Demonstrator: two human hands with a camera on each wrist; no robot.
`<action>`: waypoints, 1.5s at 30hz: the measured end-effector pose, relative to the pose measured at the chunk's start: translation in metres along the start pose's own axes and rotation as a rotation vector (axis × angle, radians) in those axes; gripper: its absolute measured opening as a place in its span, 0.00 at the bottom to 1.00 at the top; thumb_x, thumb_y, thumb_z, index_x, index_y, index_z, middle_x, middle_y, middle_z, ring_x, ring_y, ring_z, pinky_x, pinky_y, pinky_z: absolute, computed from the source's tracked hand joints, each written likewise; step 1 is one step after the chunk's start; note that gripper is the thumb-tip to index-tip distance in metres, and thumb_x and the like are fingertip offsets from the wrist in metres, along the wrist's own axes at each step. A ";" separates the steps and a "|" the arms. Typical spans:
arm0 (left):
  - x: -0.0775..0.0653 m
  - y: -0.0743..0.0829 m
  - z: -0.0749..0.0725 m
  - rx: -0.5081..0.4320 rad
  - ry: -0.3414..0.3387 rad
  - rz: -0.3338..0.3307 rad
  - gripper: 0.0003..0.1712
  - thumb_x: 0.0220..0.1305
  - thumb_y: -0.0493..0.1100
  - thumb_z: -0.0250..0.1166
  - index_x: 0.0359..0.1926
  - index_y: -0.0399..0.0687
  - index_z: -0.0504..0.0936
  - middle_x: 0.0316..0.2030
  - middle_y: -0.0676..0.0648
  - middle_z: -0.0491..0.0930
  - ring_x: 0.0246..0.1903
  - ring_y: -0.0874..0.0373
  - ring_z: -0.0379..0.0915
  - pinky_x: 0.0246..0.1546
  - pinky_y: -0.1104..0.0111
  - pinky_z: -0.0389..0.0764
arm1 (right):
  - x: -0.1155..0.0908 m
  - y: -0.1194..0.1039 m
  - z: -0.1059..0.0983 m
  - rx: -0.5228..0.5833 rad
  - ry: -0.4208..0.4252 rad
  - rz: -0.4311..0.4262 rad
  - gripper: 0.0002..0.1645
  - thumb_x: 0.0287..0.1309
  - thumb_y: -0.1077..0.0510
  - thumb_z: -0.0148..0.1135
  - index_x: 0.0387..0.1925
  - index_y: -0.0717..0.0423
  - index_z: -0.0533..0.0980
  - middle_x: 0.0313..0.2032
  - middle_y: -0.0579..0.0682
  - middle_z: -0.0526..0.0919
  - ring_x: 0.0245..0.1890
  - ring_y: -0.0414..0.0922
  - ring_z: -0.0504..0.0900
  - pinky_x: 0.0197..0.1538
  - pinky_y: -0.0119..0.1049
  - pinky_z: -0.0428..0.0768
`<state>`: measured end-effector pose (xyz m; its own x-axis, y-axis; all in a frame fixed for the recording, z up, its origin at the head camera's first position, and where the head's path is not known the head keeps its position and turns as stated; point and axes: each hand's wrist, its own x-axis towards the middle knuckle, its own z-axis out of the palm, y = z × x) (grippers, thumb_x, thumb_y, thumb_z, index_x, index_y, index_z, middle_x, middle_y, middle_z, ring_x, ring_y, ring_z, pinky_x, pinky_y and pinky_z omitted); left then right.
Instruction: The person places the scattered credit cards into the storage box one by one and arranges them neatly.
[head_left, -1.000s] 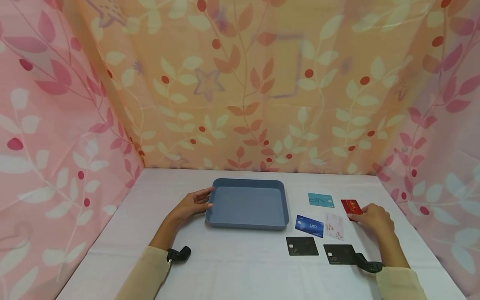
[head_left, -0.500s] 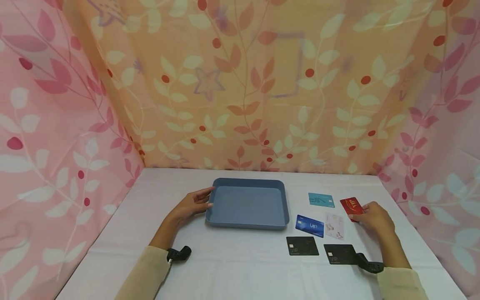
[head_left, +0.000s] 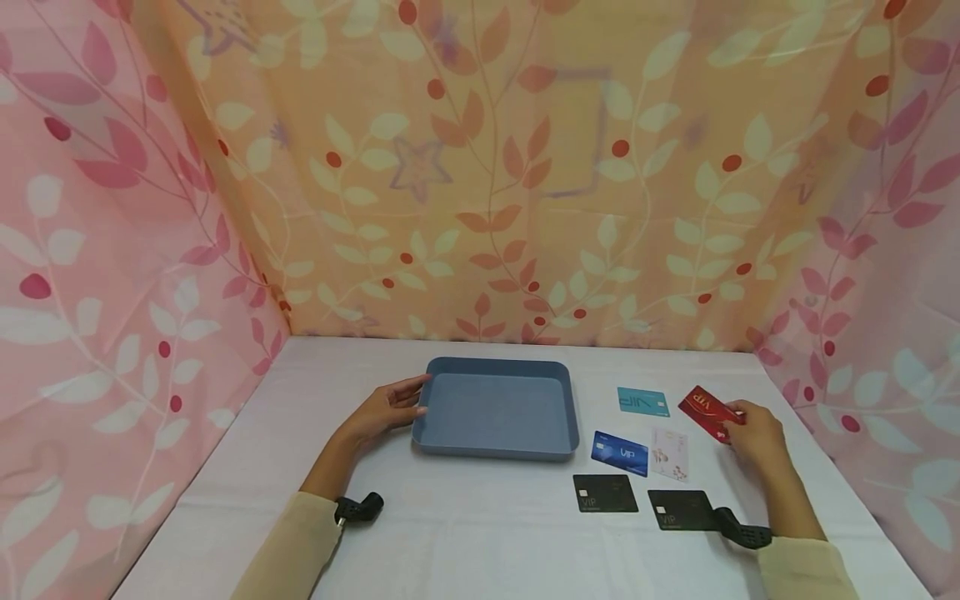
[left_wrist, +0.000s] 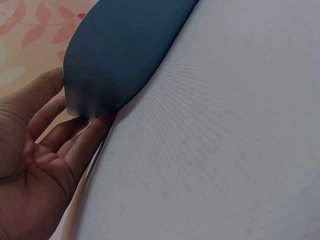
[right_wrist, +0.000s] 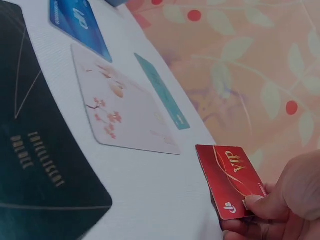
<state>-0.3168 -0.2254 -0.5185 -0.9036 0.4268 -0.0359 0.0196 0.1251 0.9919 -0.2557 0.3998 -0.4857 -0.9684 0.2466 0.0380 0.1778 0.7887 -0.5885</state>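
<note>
In the head view, my right hand (head_left: 761,437) pinches a red VIP card (head_left: 705,410) at its near right corner. In the right wrist view, the thumb lies on the face of this red card (right_wrist: 227,177), with the other fingers partly hidden beneath. The card is tilted, its near corner raised off the table. My left hand (head_left: 382,412) touches the left end of a blue-grey tray (head_left: 495,454), fingers spread along its wall. The left wrist view shows relaxed fingertips against the tray's outer side (left_wrist: 120,50); none appear curled over the rim.
Left of the red card lie a teal card (head_left: 643,402), a blue VIP card (head_left: 619,453) and a pale flowered card (head_left: 669,454). Nearer are two black VIP cards (head_left: 605,493) (head_left: 681,510), one partly under the right wrist camera. A floral curtain (head_left: 525,208) stands behind the white table.
The red card has turned anticlockwise and its near edge has come up in my right hand's pinch. The left hand and tray stay in place.
</note>
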 end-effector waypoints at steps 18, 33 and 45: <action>-0.003 -0.006 -0.006 0.013 -0.004 -0.001 0.41 0.66 0.39 0.70 0.76 0.48 0.64 0.77 0.42 0.57 0.76 0.43 0.51 0.65 0.58 0.71 | -0.002 -0.023 -0.002 0.153 0.115 -0.101 0.20 0.67 0.65 0.61 0.55 0.77 0.74 0.36 0.69 0.84 0.26 0.43 0.81 0.24 0.26 0.80; -0.007 -0.004 -0.007 -0.002 0.011 -0.001 0.41 0.66 0.37 0.69 0.77 0.46 0.63 0.77 0.41 0.57 0.76 0.43 0.51 0.64 0.60 0.73 | -0.019 -0.084 -0.004 0.224 0.042 -0.122 0.29 0.72 0.56 0.59 0.65 0.72 0.70 0.53 0.75 0.79 0.44 0.64 0.84 0.36 0.38 0.88; -0.002 -0.001 -0.001 -0.005 -0.001 -0.013 0.41 0.66 0.40 0.71 0.76 0.50 0.65 0.76 0.43 0.58 0.76 0.45 0.51 0.66 0.57 0.71 | -0.035 -0.109 0.004 0.269 0.051 -0.195 0.25 0.70 0.57 0.63 0.61 0.69 0.74 0.43 0.68 0.85 0.39 0.58 0.87 0.33 0.27 0.84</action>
<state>-0.3156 -0.2271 -0.5195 -0.9034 0.4260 -0.0492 0.0055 0.1263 0.9920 -0.2422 0.3035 -0.4262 -0.9684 0.1391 0.2072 -0.0692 0.6482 -0.7583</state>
